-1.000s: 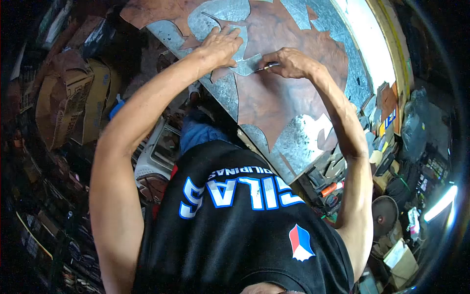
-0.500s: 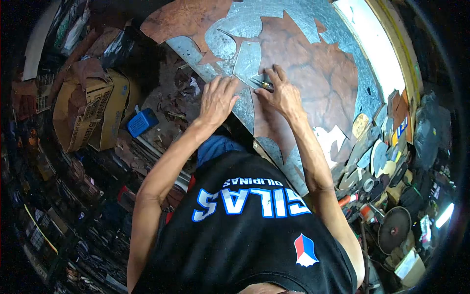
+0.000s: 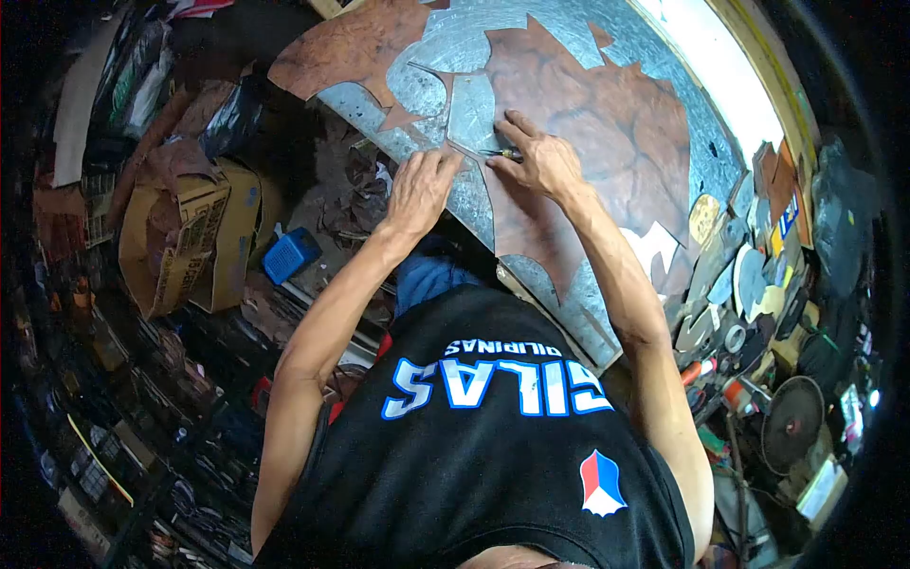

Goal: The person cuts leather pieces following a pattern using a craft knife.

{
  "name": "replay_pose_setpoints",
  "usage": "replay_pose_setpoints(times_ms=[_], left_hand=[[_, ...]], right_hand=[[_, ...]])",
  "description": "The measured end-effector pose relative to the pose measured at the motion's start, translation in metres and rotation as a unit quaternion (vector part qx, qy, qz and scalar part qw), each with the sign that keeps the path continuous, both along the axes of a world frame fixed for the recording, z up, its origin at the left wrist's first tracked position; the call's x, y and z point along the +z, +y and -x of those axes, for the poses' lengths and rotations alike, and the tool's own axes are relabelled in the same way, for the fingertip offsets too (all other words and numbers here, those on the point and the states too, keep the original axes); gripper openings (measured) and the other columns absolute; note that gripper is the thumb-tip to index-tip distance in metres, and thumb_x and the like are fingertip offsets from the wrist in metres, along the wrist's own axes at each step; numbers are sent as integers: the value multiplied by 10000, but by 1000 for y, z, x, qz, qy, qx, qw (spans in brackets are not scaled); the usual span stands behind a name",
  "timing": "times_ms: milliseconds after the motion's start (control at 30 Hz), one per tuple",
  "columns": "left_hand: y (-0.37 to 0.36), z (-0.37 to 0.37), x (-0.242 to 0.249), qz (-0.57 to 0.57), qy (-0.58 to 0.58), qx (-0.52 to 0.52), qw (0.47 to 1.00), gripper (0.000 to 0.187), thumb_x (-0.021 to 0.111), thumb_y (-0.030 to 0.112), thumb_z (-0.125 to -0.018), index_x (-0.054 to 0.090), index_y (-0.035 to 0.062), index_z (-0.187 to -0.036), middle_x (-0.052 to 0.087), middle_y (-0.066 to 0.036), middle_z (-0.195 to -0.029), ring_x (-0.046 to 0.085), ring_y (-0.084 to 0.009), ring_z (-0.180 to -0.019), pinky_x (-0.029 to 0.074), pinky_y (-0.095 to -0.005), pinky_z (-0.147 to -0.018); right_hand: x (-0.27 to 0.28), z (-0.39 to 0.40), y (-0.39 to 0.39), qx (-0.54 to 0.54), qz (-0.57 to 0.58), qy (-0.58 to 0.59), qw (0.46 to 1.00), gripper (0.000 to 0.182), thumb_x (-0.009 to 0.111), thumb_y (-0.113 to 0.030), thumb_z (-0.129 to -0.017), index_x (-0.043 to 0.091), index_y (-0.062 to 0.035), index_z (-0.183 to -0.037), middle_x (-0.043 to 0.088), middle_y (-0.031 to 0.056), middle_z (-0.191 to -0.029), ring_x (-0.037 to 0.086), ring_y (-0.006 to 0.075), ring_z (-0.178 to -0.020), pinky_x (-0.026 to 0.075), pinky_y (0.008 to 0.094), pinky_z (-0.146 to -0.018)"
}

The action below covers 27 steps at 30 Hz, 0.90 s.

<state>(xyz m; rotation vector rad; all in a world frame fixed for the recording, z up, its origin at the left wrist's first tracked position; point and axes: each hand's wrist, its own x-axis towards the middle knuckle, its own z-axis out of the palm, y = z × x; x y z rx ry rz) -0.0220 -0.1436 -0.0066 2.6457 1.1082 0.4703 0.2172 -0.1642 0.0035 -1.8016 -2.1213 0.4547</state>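
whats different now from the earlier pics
The left hand has moved back toward the person, off the grey shape it lay on, to the near edge of the tabletop. The right hand has shifted slightly left, still gripping the slim tool. The large brown sheet stayed on the tabletop.

2 arms (image 3: 334,311) bent, right hand (image 3: 550,169) curled

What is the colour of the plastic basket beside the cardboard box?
The basket is blue; it shows best in the head view.
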Motion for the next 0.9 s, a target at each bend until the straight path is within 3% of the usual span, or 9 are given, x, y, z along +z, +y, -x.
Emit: replay_pose_setpoints(times_ms=[133, 200, 333, 433, 633, 667, 700, 733, 900], left_hand=[[22, 21, -4, -49, 50, 7, 998, 273, 606, 37, -828, 669, 93, -1088, 587, -100, -968, 569, -286, -893, 492, -406, -768], [42, 35, -9, -59, 132, 50, 988, 275, 647, 22, -799, 692, 96, -1059, 600, -89, -956, 575, -282, -855, 493, -408, -735], [55, 31, 12, -87, 96, 79, 988, 215, 625, 92, -856, 684, 60, -1061, 632, -123, -992, 598, -291, -949, 499, -453, -791], [29, -5, 3, -27, 122, 26, 992, 368, 596, 237, -937, 591, -21, -1200, 594, -206, -1240, 520, -349, -1230, 471, -480, -965], [24, -31, -1, 3, 1, 37, 999, 627, 627, 229, -932, 365, -48, -1429, 543, -209, -1305, 532, -351, -1206, 469, -463, -982], [32, -30, 3, 243, -200, 117, 942, 648, 635, 193, -928, 331, -53, -1446, 541, -208, -1302, 550, -309, -1183, 496, -419, -950], [37, -30, 10, 458, -378, 186, 783, 674, 643, 157, -925, 298, -59, -1462, 538, -207, -1298, 567, -267, -1159, 523, -374, -917], [38, -36, 16, 505, -420, 210, 724, 704, 654, 119, -919, 262, -63, -1474, 566, -196, -1251, 613, -187, -1046, 563, -282, -805], [51, -31, -9, 587, -372, 156, 703, 512, 617, 57, -918, 426, -55, -1380, 663, -129, -1060, 672, -172, -820, 569, -251, -624]], right_hand=[[1, -13, -9, -44, -22, -23, 999, 363, 649, -366, -866, 610, -72, -1076, 626, 128, -1176, 676, 361, -885, 549, 459, -744], [0, -25, -23, -86, -21, -40, 995, 371, 651, -366, -866, 609, -66, -1080, 624, 137, -1179, 675, 365, -885, 548, 459, -743], [2, -47, -40, -214, 16, -67, 974, 421, 659, -368, -862, 598, -51, -1132, 591, 191, -1222, 666, 398, -905, 546, 467, -746], [3, -42, -52, -263, 10, -48, 963, 476, 664, -381, -859, 581, -54, -1195, 568, 208, -1249, 656, 421, -928, 543, 482, -757], [-4, -16, -59, -324, 20, 70, 943, 549, 673, -428, -852, 574, -90, -1272, 590, 223, -1133, 631, 431, -958, 525, 501, -770], [-2, -13, -57, -326, 18, 72, 942, 549, 673, -428, -852, 574, -90, -1272, 590, 223, -1133, 631, 431, -958, 525, 501, -770], [1, -10, -56, -335, 29, 84, 938, 549, 679, -425, -847, 574, -99, -1277, 583, 222, -1123, 632, 428, -950, 524, 503, -765], [3, -8, -56, -343, 41, 95, 934, 550, 684, -422, -843, 574, -108, -1281, 577, 221, -1112, 633, 425, -942, 523, 504, -760], [-6, -4, -53, -348, 38, 74, 934, 523, 704, -378, -835, 576, -147, -1286, 546, 205, -1128, 637, 416, -923, 527, 502, -752]])
